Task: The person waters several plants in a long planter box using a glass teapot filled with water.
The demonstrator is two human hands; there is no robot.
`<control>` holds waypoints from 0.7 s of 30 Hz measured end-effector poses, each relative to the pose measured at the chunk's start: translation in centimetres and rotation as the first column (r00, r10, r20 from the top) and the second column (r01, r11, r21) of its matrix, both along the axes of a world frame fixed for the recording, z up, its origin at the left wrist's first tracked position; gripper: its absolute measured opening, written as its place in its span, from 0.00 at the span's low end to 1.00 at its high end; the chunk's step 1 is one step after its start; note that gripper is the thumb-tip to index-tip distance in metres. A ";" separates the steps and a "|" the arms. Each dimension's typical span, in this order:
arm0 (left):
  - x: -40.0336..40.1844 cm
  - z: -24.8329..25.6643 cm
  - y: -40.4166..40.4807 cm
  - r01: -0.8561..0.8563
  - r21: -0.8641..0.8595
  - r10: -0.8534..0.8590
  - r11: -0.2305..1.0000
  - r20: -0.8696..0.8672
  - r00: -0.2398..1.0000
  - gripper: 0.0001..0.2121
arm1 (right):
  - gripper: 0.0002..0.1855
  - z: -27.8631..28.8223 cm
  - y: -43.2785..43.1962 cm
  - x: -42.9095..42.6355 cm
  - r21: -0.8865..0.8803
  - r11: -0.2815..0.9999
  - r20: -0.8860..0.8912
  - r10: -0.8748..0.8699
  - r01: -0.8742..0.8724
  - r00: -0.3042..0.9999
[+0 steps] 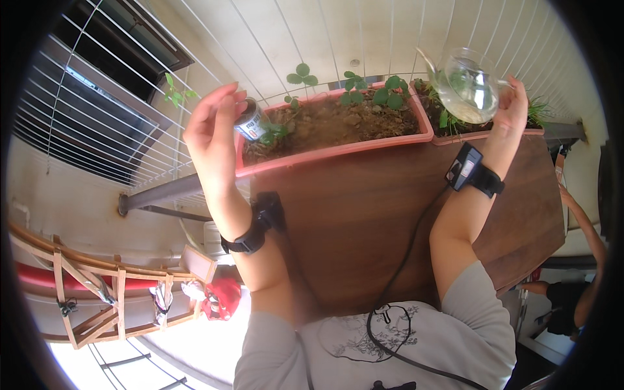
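My right hand [512, 105] grips the handle of a clear glass teapot [470, 95]. Clear liquid lies in the teapot, and its thin spout points up and to the left. It is held above a second planter with grassy plants. My left hand [212, 122] is raised at the left end of a long pink planter [336, 151], fingers bent. Beside its fingertips a small printed can [251, 124] with a dark top leans among leaves. Whether the fingers touch or hold the can is unclear. Brown soil [336, 122] and several leafy green plants [390, 92] show in the long planter.
A brown wooden tabletop [356, 219] lies before me. White wire bars [292, 34] rise behind the planters. A black cable [404, 263] runs from my right wrist device [463, 168] across my shirt. At right, another person's arm [585, 224] shows. A wooden frame [119, 302] stands lower left.
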State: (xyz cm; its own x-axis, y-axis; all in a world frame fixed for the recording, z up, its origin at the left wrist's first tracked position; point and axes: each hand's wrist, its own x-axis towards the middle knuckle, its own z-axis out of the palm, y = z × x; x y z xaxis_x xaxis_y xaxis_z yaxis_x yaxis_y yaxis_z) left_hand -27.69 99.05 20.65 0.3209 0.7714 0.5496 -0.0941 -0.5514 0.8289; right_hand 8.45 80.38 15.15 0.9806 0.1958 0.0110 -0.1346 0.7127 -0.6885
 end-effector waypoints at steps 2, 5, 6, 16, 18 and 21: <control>0.0 0.0 -0.1 0.001 0.012 -0.001 1.000 -0.005 1.000 0.10 | 0.14 -0.3 -1.3 0.5 -0.005 1.000 0.028 -0.026 0.027 0.999; 0.3 -0.2 -0.1 0.013 0.013 -0.013 1.000 -0.016 1.000 0.10 | 0.15 -1.1 -2.6 1.7 0.015 1.000 0.024 -0.005 0.005 1.000; 0.4 -0.2 -0.2 0.016 0.002 -0.016 1.000 -0.019 1.000 0.10 | 0.14 -0.9 -2.6 1.3 0.040 0.999 0.022 0.030 -0.031 0.999; 0.9 -0.3 -0.1 0.024 -0.014 -0.024 1.000 -0.014 1.000 0.09 | 0.14 1.3 3.9 -3.2 -0.070 0.972 0.083 0.231 -0.225 0.969; 0.6 -0.2 -0.1 0.015 -0.006 -0.015 1.000 -0.021 1.000 0.10 | 0.15 1.4 5.0 -4.6 -0.002 0.946 0.063 0.323 -0.323 0.944; 0.2 -0.3 0.0 0.000 0.008 0.000 1.000 -0.019 1.000 0.10 | 0.15 1.8 5.5 -5.5 -0.003 0.934 0.033 0.357 -0.357 0.933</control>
